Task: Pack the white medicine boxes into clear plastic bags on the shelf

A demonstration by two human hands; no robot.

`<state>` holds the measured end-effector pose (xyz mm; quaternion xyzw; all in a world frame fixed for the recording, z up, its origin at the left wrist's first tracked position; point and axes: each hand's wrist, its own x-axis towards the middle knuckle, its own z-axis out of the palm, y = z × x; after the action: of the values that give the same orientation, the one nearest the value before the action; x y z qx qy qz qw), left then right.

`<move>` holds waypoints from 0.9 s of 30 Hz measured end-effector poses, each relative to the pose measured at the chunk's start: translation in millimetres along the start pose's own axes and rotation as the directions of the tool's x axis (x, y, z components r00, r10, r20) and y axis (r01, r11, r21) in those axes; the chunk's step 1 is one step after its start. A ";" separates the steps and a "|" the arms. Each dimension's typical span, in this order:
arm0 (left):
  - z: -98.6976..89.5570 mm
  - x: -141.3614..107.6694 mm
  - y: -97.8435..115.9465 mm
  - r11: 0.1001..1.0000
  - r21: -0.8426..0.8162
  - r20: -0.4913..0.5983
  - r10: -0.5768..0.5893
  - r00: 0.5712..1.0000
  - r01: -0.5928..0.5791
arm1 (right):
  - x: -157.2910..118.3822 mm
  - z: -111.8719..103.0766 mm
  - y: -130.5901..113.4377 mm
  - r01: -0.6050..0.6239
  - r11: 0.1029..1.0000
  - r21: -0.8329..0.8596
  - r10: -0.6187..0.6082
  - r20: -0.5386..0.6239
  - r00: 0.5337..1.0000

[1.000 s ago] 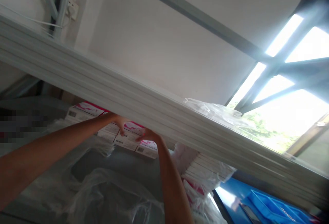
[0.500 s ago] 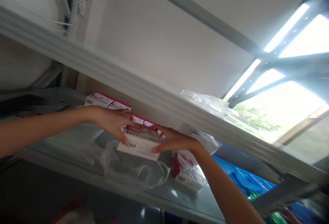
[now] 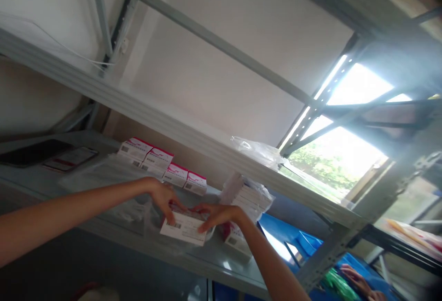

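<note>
My left hand (image 3: 165, 200) grips the left end of a white carton (image 3: 183, 229) with a pink-red top, thumb on its labelled front. My right hand (image 3: 218, 215) holds the same carton at its right end, fingers over the top and thumb on the front. The carton is tilted, its printed barcode side facing me, above a clear plastic bag (image 3: 150, 220) on the grey shelf (image 3: 238, 264). Behind it, several similar small white and pink cartons (image 3: 157, 159) stand in a row. My fingers partly cover the carton's top.
Left on the shelf lie a dark tablet-like device (image 3: 36, 151) and a phone (image 3: 71, 159). At right are plastic-wrapped cartons (image 3: 247, 197), another carton (image 3: 238, 241) and blue bins (image 3: 309, 241). An upper shelf beam (image 3: 193, 142) crosses above. A co-worker's hand (image 3: 355, 277) is near green plastic (image 3: 340, 285).
Both hands have drawn the carton down and toward me, away from the row behind, which now shows more fully. The camera view has shifted, revealing more of the right side.
</note>
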<state>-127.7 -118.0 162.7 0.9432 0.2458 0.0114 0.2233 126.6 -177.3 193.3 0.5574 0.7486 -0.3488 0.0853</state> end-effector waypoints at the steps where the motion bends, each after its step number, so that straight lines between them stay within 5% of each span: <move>1: 2.6 5.9 -8.6 0.999 -0.035 -0.052 0.002 0.999 -0.004 | 4.8 -0.2 3.6 0.009 1.000 -0.009 -0.009 -0.009 1.000; 5: 8.5 18.8 -35.5 0.990 -0.125 -0.163 0.050 0.985 -0.070 | 17.0 1.9 8.6 0.047 0.999 0.006 -0.047 -0.067 0.997; 11: 13.1 23.0 -44.7 0.994 0.114 -0.196 0.023 0.980 -0.001 | 35.2 5.3 12.6 0.108 0.993 0.052 -0.094 -0.216 0.972; 20: 38.2 41.4 -75.2 0.950 0.313 -0.254 0.079 0.964 0.004 | 83.2 18.4 50.7 0.235 0.970 -0.056 -0.239 -0.368 0.898; 27: 53.0 46.1 -80.5 0.880 0.468 -0.267 0.056 0.962 0.078 | 82.0 20.6 46.9 0.018 0.958 -0.287 -0.137 -0.399 0.907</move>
<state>-117.2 -55.7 76.6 0.9569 0.2748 0.0792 -0.0502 133.3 -120.1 115.6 0.5708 0.8126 -0.1173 -0.0126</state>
